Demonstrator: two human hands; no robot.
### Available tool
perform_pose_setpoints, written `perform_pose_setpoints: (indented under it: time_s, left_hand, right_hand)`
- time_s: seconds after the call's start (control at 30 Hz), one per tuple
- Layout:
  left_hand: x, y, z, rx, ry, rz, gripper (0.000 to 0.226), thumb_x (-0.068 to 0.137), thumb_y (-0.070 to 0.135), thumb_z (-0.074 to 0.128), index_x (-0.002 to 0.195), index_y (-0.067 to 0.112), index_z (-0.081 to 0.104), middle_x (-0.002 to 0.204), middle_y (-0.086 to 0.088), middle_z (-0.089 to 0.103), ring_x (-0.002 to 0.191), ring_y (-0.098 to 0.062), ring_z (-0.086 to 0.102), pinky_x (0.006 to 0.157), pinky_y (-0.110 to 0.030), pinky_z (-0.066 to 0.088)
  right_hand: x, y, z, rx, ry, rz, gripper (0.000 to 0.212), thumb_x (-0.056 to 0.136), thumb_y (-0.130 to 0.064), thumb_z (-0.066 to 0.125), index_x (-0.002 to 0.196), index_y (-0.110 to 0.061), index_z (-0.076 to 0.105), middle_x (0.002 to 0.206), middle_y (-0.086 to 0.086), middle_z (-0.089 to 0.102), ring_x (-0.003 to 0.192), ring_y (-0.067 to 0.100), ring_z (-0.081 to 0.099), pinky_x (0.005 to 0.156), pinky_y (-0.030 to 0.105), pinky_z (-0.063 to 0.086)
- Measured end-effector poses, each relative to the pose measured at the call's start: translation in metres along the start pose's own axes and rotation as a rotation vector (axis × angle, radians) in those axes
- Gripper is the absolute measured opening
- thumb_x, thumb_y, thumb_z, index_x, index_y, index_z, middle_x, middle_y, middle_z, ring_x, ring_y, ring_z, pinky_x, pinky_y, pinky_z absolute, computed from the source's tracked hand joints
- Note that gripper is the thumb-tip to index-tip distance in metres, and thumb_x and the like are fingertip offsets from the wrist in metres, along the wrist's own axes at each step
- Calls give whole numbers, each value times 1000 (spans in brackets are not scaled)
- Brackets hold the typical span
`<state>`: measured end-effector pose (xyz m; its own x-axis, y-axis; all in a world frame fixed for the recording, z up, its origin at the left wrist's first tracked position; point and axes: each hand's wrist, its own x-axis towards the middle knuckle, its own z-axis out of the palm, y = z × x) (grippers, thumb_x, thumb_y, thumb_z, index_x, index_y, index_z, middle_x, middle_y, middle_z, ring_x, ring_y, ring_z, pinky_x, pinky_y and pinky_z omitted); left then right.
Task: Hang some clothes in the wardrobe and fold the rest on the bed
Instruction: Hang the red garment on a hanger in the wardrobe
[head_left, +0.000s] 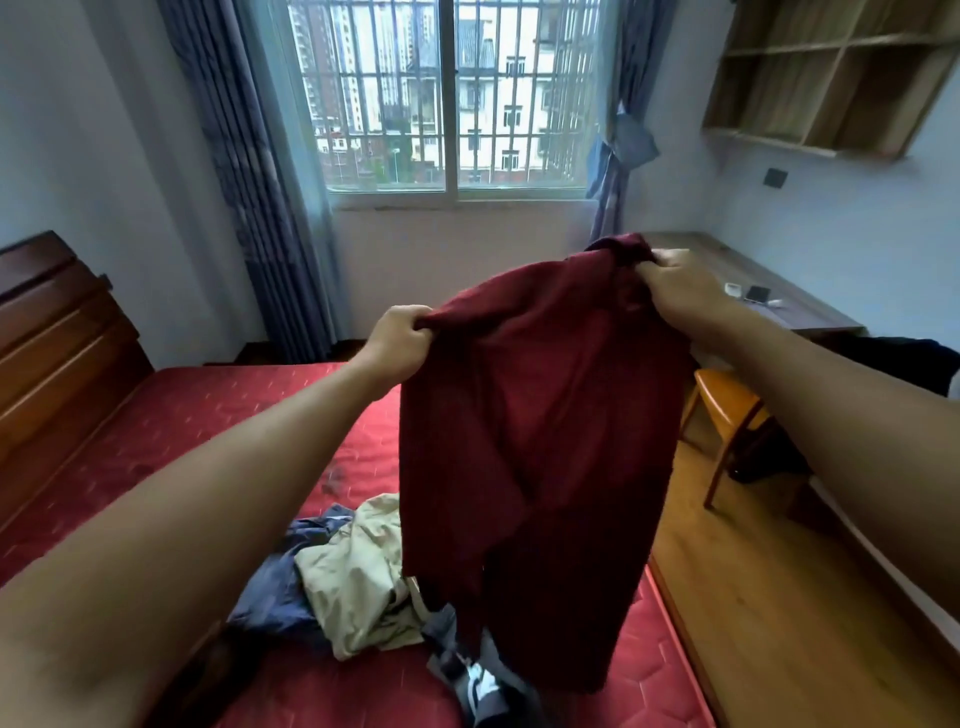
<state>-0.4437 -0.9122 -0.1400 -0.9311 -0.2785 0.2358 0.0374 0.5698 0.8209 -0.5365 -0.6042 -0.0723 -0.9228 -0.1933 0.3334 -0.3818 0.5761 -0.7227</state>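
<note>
Holding a dark red fabric shirt up over the red mattress bed.
Left hand and right hand each pinch a top corner; its long axis hangs straight down.

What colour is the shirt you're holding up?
Dark red, the collared cloth shirt, clearest in the head view.

Bare mattress left of clothes heap
</note>
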Motion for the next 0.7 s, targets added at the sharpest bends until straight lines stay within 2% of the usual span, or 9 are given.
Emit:
perform_pose_setpoints:
  time_s: [0.07, 0.13, 0.2, 0.33, 0.43, 0.5, 0.57, 0.63, 0.7]
  left_hand:
    - [5, -2, -11, 66, 16, 15, 20, 91, -2, 50, 81, 2, 66, 62, 1, 47, 57, -14, 39, 47, -25, 30]
    - [7, -2, -19, 125, 32, 34, 24, 91, -2, 49, 81, 9, 68, 61, 4, 50, 53, -10, 39, 45, -20, 31]
    - [9, -2, -27, 157, 54, 38, 26, 91, -2, 47, 84, 11, 69, 66, 2, 54, 56, -11, 43, 50, -24, 35]
    - [13, 2, -40, 184, 84, 54, 23, 92, 3, 46, 86, 10, 68, 71, 0, 57, 63, -15, 47, 58, -31, 37]
    - [17, 9, -48, 178, 112, 56, 22, 93, 7, 46, 90, 6, 67, 74, -4, 59, 67, -20, 50, 63, -33, 38]
    - [18, 17, -51, 74, 110, 41, 23, 95, 6, 45, 93, 5, 68, 77, -6, 62, 69, -19, 54, 64, -32, 42]
    - [16, 31, -52, -102, 111, 22, 27, 97, 3, 43, 96, 10, 69, 84, -6, 68, 72, -15, 62, 64, -28, 51]
    - [17, 51, -48, -252, 113, 8, 31, 99, 1, 40, 103, 13, 68, 96, -11, 72, 87, -22, 68, 77, -35, 59]
    - [17, 77, -40, -398, 91, 4, 31, 101, -1, 40, 102, 13, 68, 97, -12, 71, 90, -25, 68, 88, -40, 56]
  right_hand:
    - [0, 8, 0, -3, 15, 29, 31, 91, -38, 48, 75, -19, 66, 69, -6, 63, 64, 13, 55, 61, 32, 39]
    - [3, 17, 5, 47, 39, 69, 29, 90, -35, 50, 82, -15, 69, 74, -2, 66, 72, 18, 58, 67, 36, 41]
    - [6, 25, 8, 83, 44, 95, 27, 89, -28, 51, 83, -8, 69, 75, 2, 66, 74, 22, 59, 69, 38, 44]
    - [8, 34, 14, 83, 6, 121, 22, 89, -21, 52, 83, -9, 69, 73, 2, 65, 70, 22, 57, 67, 37, 42]
    - [7, 34, 23, 86, -10, 105, 24, 93, -15, 51, 97, 0, 69, 82, 9, 67, 75, 21, 56, 69, 37, 42]
    - [3, 29, 29, 106, -16, 83, 27, 99, -19, 51, 104, 1, 68, 98, 15, 71, 86, 21, 58, 79, 41, 47]
    - [-7, 17, 34, 115, -68, 48, 41, 102, -44, 50, 108, -7, 69, 106, 11, 72, 92, 18, 61, 81, 35, 47]
    - [-23, -1, 41, 71, -240, 16, 76, 82, -77, 54, 126, -17, 64, 114, -3, 69, 100, 11, 62, 84, 27, 47]
    - [-35, -17, 58, -9, -428, -7, 111, 62, -80, 68, 153, -26, 37, 132, -13, 54, 118, 8, 55, 101, 25, 42]
